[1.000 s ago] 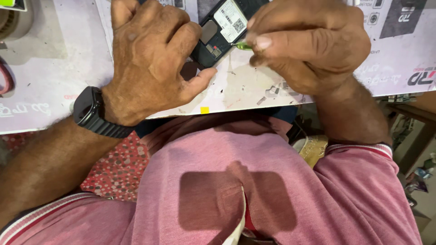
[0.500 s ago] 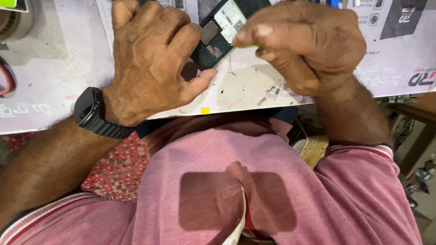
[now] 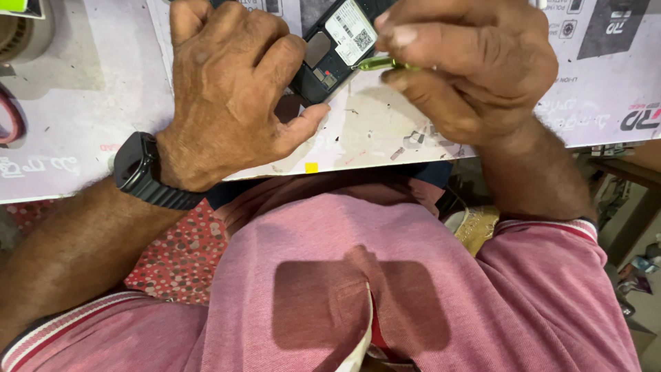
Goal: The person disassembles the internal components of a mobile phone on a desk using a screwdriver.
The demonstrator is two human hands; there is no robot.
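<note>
A black mobile phone (image 3: 335, 52) lies with its back cover off on a printed white work mat (image 3: 385, 131), showing a white label and the inner frame. My left hand (image 3: 231, 89) rests on the mat with fingers curled against the phone's left side, pinning it down; a black watch (image 3: 141, 172) sits on that wrist. My right hand (image 3: 468, 65) pinches a thin green-handled tool (image 3: 382, 65) between thumb and forefinger, its tip pointing left at the phone's lower edge. The upper part of the phone is cut off by the frame.
The table edge (image 3: 344, 165) runs just in front of my body in a pink shirt. A red loop of cable (image 3: 8, 117) lies at the far left. Small scraps dot the mat near a yellow square mark (image 3: 311, 167). Clutter sits on the floor at the right.
My right hand has rolled back so that the green tool shows again, its tip at the phone's lower edge. The left hand and phone have stayed put.
</note>
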